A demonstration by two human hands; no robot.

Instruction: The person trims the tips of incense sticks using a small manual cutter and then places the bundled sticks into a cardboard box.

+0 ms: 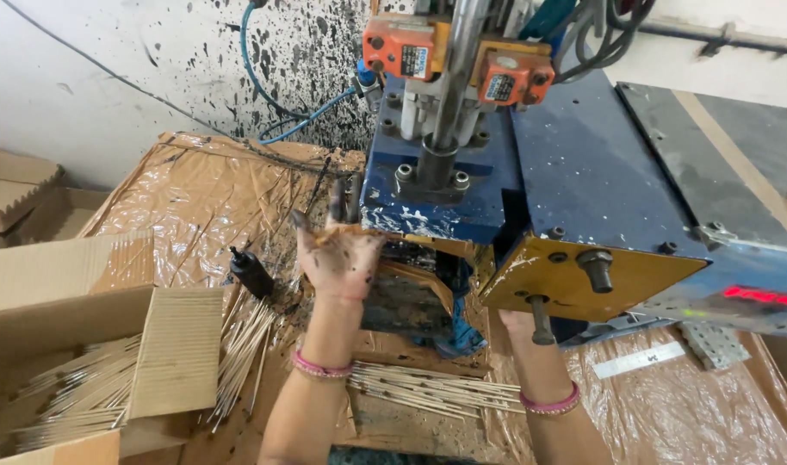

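Note:
My left hand (337,245) is raised palm-up in front of the blue machine (583,164), its fingers apart and stained black, touching the machine's chipped front edge. Nothing lies in the palm. My right hand (516,320) reaches under the yellow metal plate (583,280) with its two black bolts; the fingers are hidden behind the plate. Both wrists carry pink bangles. A loose heap of thin pale sticks (436,389) lies on the table between my forearms.
A cardboard box (75,344) at the left holds more sticks, and other sticks (243,344) spill beside it. A small black bottle (251,271) stands on the brown plastic-covered table (204,198). The wall behind is spattered black. A red display (759,297) glows at the right.

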